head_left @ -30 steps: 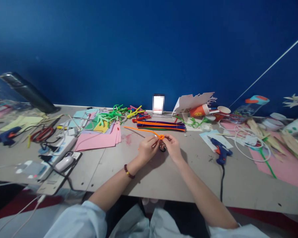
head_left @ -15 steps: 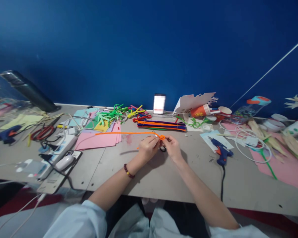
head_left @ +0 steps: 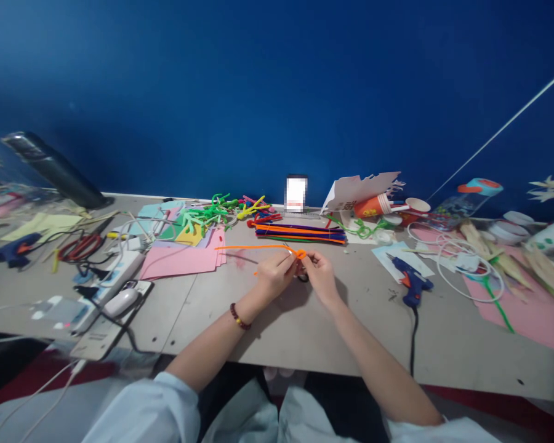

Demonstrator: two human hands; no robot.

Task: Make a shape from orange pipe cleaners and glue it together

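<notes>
An orange pipe cleaner (head_left: 253, 247) stretches leftward from my fingers, its right part wound into a small coil. My left hand (head_left: 276, 271) is closed, pinching it just left of the coil. On the coil's right side the thumb and fingers of my right hand (head_left: 321, 274) are pressed together around it. A pair of scissors (head_left: 303, 278) lies on the table beneath and between my hands, mostly hidden. Behind my hands is a bundle of pipe cleaners (head_left: 300, 234) in orange, purple, red and green.
Pink paper sheets (head_left: 180, 261) lie to the left, near a power strip (head_left: 120, 271) and a phone (head_left: 106, 335). To the right rests a blue glue gun (head_left: 413, 283) with its black cord. A lit phone (head_left: 296, 194) stands against the blue wall.
The free left end of the orange pipe cleaner reaches less far left and is shorter now. My hands stay in nearly the same place.
</notes>
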